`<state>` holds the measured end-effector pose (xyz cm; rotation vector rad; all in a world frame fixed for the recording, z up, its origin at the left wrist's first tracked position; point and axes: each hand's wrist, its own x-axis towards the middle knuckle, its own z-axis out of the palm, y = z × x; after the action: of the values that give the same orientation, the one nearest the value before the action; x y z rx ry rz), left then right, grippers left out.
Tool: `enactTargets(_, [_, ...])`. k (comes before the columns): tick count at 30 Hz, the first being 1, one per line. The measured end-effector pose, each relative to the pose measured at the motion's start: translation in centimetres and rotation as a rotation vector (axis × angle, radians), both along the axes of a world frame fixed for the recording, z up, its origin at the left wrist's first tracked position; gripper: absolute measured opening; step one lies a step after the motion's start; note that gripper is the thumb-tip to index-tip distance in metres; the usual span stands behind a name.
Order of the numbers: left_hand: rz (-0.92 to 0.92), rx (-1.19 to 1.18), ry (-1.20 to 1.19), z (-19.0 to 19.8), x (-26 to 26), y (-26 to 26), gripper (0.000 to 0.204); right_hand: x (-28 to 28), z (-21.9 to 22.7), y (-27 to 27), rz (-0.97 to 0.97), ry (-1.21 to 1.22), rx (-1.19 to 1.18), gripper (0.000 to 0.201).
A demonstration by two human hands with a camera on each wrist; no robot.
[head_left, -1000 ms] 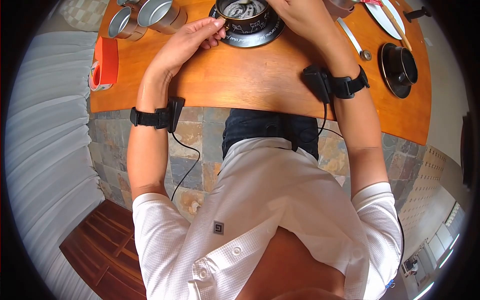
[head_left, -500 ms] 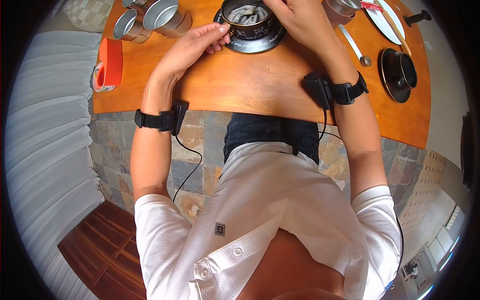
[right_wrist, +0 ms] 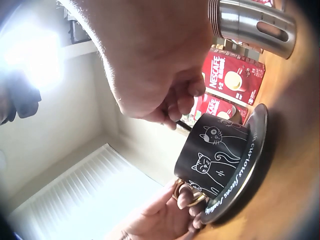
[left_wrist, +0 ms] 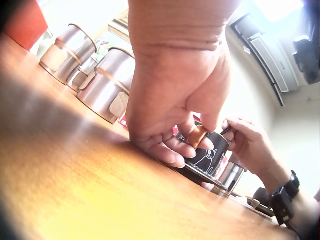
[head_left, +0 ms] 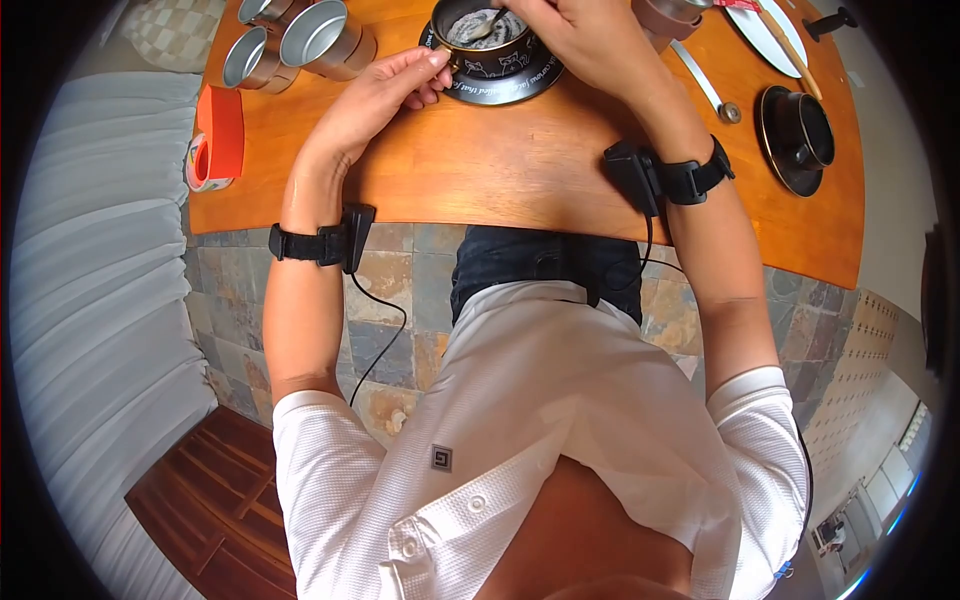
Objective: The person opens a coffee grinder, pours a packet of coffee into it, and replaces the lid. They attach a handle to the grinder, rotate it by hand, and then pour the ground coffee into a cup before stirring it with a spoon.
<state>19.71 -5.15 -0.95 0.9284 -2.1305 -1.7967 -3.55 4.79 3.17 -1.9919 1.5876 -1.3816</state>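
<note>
While the left hand [head_left: 370, 103] pinches the gold-coloured handle [right_wrist: 189, 198] of a black cup [head_left: 492, 62], the right hand [head_left: 590, 45] grips a spoon [head_left: 487, 30] that dips into it. Left grip: nearly closed, thumb and fingertips on the handle, remaining fingers bent beneath, close to the saucer [head_left: 508, 91]. Right grip: closed on the spoon's dark upper end, fingers curled, just above the rim. Cup upright on the saucer, between the two grips; white cat drawings on its side, pale streaky stuff inside, depth unclear. Saucer, black with white lettering, rests on the wooden table [head_left: 480, 165]. To the left of the left grip: two open metal cups [head_left: 330, 42] [head_left: 252, 62] near each other, another partly seen behind them; nearer the table's edge, an orange-red block [head_left: 222, 130] with a roll of tape [head_left: 203, 165] beside it. Beyond the cup, seen from the right wrist: red coffee boxes [right_wrist: 235, 77] and a metal cylinder [right_wrist: 272, 31] with an oval slot. To the right of the right grip: a thin metal strip [head_left: 697, 78] with a round end, then a white plate [head_left: 768, 38] with a wooden stick [head_left: 792, 52] across it, and nearer the person a second black cup [head_left: 812, 132] on a dark saucer [head_left: 775, 150]. Black strap on each forearm.
</note>
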Motion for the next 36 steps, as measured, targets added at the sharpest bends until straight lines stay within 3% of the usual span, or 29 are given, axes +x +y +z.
enactTargets(4, [-0.007,0.002,-0.005,-0.1,0.0,-0.1,0.035,0.2,-0.7,-0.4,0.116,-0.003,-0.063,0.023])
enactTargets(7, [0.001,0.005,-0.003,0.0,0.0,0.0,0.035,-0.2,-0.9,-0.7,0.05,0.05,-0.124,0.023])
enactTargets(13, [0.015,-0.002,-0.012,0.2,-0.1,0.2,0.034,-0.3,0.1,0.1,-0.101,0.089,-0.03,0.022])
enactTargets(15, [0.012,0.005,-0.01,0.1,0.0,0.1,0.034,0.0,0.5,0.3,0.052,0.02,0.011,0.022])
enactTargets(18, [0.014,0.018,0.004,0.1,-0.1,0.2,0.034,0.2,-0.2,0.0,0.119,0.023,-0.059,0.022])
enactTargets(20, [0.02,0.024,0.016,0.1,-0.1,0.3,0.034,-0.2,-0.3,-0.1,0.089,0.039,-0.071,0.023])
enactTargets(23, [0.019,0.028,0.017,0.1,-0.1,0.2,0.035,-0.7,-0.3,0.0,-0.105,0.115,-0.074,0.025])
enactTargets(27, [0.007,0.022,0.0,0.2,-0.1,0.1,0.034,-0.4,0.3,0.4,-0.137,0.127,-0.087,0.025])
enactTargets(32, [0.002,0.013,-0.006,0.2,-0.1,0.2,0.034,0.1,1.2,0.6,0.098,-0.064,0.051,0.023])
enactTargets(36, [0.002,0.011,-0.009,0.2,-0.1,0.2,0.034,-0.2,-0.1,-0.1,0.065,-0.053,-0.017,0.023])
